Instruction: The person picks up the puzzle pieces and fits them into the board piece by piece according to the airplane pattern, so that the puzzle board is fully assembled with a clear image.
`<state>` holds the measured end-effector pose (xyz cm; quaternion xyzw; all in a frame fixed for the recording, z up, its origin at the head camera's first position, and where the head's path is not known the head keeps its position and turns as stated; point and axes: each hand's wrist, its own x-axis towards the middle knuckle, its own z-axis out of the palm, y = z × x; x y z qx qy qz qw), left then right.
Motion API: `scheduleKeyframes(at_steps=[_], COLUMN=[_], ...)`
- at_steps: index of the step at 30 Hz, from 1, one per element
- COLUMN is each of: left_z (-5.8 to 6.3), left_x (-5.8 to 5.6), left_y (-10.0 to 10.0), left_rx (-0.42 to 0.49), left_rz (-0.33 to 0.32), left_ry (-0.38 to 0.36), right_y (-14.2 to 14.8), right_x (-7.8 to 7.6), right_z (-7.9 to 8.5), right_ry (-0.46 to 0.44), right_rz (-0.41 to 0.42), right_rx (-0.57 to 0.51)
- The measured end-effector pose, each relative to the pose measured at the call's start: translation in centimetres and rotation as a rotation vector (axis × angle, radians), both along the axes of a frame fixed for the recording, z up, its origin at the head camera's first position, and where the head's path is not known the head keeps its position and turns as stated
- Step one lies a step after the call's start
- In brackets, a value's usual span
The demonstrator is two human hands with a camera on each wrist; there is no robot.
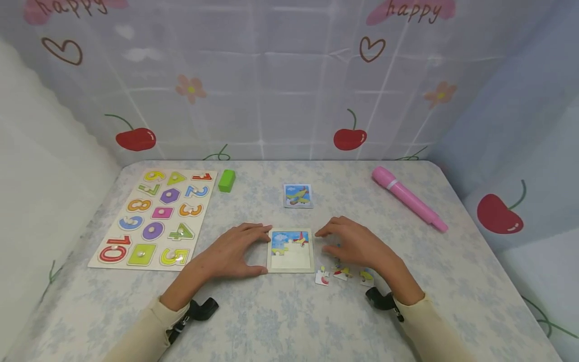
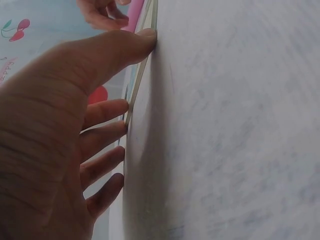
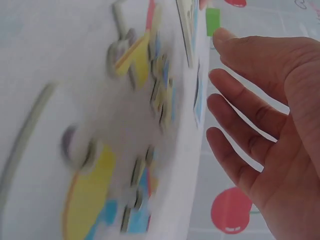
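Note:
A small square jigsaw tray (image 1: pixel 291 262) lies in the middle of the table, its top row and part of its left side filled with blue-sky pieces. My left hand (image 1: pixel 235 251) rests along the tray's left edge, thumb at the near corner and fingertips by the far one, as the left wrist view also shows. To the right, my right hand (image 1: pixel 355 244) hovers with relaxed fingers, nothing held between them. Beneath and in front of it lie loose jigsaw pieces (image 1: pixel 322 277), several of which show in the right wrist view, including a yellow one (image 3: pixel 92 195).
Behind the tray lies a picture card (image 1: pixel 297 196) with a yellow airplane. A number-and-shape puzzle board (image 1: pixel 156 216) is at left, with a green block (image 1: pixel 226 181) beside its far corner. At right lies a pink marker-shaped object (image 1: pixel 409 201). A printed curtain hangs behind.

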<state>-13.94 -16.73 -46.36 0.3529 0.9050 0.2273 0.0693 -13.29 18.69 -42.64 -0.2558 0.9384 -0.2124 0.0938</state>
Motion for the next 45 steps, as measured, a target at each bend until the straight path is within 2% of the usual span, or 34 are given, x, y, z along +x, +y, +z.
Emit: scheduleKeyframes(at_steps=[11, 19, 31, 45], left_z=[0.4, 0.4, 0.2, 0.2], left_x=[0.1, -0.1, -0.1, 0.2], left_y=[-0.2, -0.2, -0.3, 0.1], left_rx=[0.003, -0.007, 0.000, 0.007], left_rz=[-0.007, -0.005, 0.000, 0.002], left_ry=[0.007, 0.000, -0.014, -0.011], right_y=[3.1, 3.9, 3.4, 2.6], right_x=[1.3, 2.0, 1.9, 1.2], right_z=[-0.9, -1.1, -1.5, -1.2], right_ry=[0.007, -0.039, 0.024, 0.018], right_rz=[-0.033, -0.068, -0.052, -0.043], right_rx=[0.011, 0.009, 0.023, 0.061])
